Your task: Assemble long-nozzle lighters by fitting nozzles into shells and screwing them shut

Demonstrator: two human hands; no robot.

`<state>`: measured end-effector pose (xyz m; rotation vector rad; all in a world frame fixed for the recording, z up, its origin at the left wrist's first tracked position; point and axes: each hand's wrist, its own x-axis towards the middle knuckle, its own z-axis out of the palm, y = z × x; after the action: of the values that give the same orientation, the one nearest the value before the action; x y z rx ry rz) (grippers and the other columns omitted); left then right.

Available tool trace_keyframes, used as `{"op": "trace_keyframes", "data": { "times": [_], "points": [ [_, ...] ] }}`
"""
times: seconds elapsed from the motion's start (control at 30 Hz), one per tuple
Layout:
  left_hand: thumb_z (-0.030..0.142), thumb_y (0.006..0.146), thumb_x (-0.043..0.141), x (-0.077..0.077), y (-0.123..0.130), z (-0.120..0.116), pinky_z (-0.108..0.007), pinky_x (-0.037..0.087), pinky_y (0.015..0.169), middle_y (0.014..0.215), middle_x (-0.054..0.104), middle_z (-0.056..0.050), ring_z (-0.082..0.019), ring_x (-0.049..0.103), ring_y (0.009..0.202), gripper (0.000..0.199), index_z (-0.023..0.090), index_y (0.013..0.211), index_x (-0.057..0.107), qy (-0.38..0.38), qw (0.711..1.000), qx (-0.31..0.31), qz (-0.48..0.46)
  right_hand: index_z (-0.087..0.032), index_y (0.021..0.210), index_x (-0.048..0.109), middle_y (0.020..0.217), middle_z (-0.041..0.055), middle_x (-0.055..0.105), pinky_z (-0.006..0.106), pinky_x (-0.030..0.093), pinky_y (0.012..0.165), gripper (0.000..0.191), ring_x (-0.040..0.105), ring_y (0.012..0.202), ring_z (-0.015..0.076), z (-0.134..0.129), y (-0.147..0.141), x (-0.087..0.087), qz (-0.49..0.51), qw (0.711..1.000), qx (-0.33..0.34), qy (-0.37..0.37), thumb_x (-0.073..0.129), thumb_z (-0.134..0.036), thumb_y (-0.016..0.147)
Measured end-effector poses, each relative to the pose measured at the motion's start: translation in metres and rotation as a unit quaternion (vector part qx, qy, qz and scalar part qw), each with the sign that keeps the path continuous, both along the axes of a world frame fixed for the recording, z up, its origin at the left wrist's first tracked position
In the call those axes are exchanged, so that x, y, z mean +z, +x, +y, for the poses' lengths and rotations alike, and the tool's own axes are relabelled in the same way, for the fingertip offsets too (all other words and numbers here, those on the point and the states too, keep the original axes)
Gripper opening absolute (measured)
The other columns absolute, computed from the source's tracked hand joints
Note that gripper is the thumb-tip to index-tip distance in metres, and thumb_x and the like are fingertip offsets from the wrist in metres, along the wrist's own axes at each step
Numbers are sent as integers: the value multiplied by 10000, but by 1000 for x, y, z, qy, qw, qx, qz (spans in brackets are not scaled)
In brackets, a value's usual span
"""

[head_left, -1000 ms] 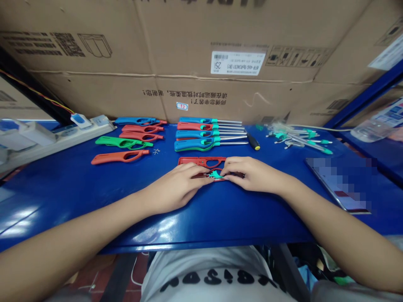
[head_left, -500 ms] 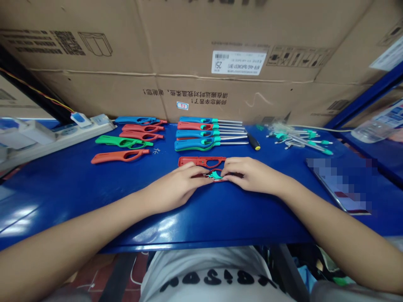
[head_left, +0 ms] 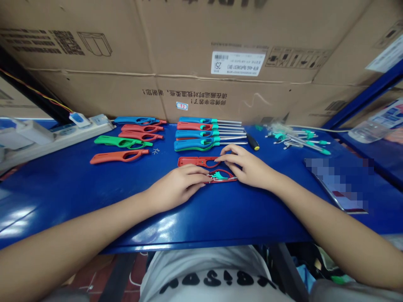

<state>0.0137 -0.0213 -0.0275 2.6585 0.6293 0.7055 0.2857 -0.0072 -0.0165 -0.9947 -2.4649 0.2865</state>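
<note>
My left hand (head_left: pixel 179 184) pinches the left part of a red lighter casing half (head_left: pixel 233 179), which lies on the blue table. Inside that half sit a green trigger piece (head_left: pixel 219 175) and thin wires; its left end is hidden under my fingers. Just beyond lies the other red casing half (head_left: pixel 190 161), its hollow side up. My right hand (head_left: pixel 244 165) hovers at the right ends of both halves, fingers apart. Its fingertips reach the farther half's right end, while the thumb is near the nearer half.
Assembled lighters (head_left: pixel 198 144) with metal tubes lie behind, beside a screwdriver (head_left: pixel 252 142). Coloured casings (head_left: pixel 119 156) and small screws (head_left: pixel 156 151) are to the left. At right are a pile of tube parts (head_left: pixel 299 138) and a phone (head_left: pixel 336 184). A power strip (head_left: pixel 66 136) runs along the left.
My right hand has lifted off the nearer casing half and moved up toward the farther one, its fingers spreading. The green trigger piece shows more fully. My left hand stays in place.
</note>
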Motion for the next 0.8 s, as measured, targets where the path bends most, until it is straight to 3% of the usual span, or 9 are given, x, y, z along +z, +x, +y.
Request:
{"op": "trace_keyframes", "data": {
  "times": [0.13, 0.3, 0.4, 0.47, 0.6, 0.7, 0.8],
  "points": [
    [198, 993, 563, 4, 2, -3, -365, 561, 996, 1246, 687, -99, -201, 669, 1143, 215, 195, 1148, 711, -11, 999, 17, -28, -213, 996, 694, 1253, 122, 555, 488, 484, 1023, 122, 570, 1183, 273, 4, 3, -3, -11, 1000, -29, 1, 603, -180, 922],
    [217, 984, 571, 11, -1, 0, -447, 528, 1039, 1289, 669, -121, -244, 623, 1207, 256, 186, 1210, 685, 43, 997, 51, -28, -204, 953, 632, 1109, 98, 646, 405, 528, 877, 74, 633, 1005, 234, 2, 8, 6, -35, 998, -43, -26, 562, -228, 962],
    [217, 973, 583, 14, -5, 5, -507, 472, 1095, 1355, 631, -128, -283, 556, 1298, 335, 196, 1302, 640, 80, 993, 84, -9, -201, 957, 609, 960, 73, 691, 386, 535, 801, 67, 662, 886, 220, -2, 6, 11, 18, 996, -68, -60, 573, -258, 955],
    [225, 970, 591, 16, -7, 8, -532, 448, 1109, 1388, 609, -126, -299, 526, 1330, 384, 212, 1353, 605, 97, 990, 106, 2, -202, 947, 589, 857, 48, 687, 366, 559, 736, 98, 689, 781, 199, -4, 3, 13, 112, 979, -79, -151, 589, -300, 944],
    [239, 960, 616, 17, -9, 10, -484, 511, 1037, 1314, 655, -121, -277, 605, 1225, 375, 195, 1332, 610, 99, 990, 104, 11, -206, 935, 563, 769, 17, 671, 354, 606, 686, 187, 723, 683, 182, -7, -2, 14, 265, 899, -85, -339, 647, -370, 901],
    [243, 964, 615, 16, -8, 9, -413, 568, 956, 1212, 689, -114, -241, 664, 1112, 321, 167, 1276, 635, 80, 992, 97, 1, -206, 949, 569, 756, 17, 675, 348, 620, 696, 216, 730, 675, 179, -7, -3, 15, 296, 873, -86, -379, 672, -383, 882],
    [245, 975, 596, 17, -8, 7, -379, 594, 897, 1159, 696, -110, -228, 688, 1047, 297, 158, 1254, 644, 75, 993, 95, 0, -205, 1030, 582, 744, 2, 660, 312, 608, 641, 204, 700, 628, 152, -8, -3, 17, 288, 881, -74, -368, 649, -335, 888]
  ]
}}
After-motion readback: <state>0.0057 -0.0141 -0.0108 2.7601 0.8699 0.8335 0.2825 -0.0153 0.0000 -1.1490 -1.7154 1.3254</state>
